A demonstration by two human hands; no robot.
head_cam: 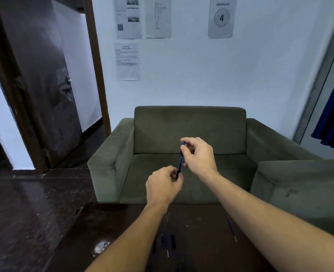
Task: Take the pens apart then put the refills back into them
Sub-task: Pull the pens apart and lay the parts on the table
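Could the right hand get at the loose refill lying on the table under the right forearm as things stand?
Probably not right away: the right hand is shut on the blue pen, shared with the left hand. The refill itself lies uncovered on the table.

An office waiting room or study station is suggested: printed notices [128,17] and a numbered "4" sign [221,17] are taped to the far wall above a green armchair [189,132].

Head-height view, seemingly down-forward.
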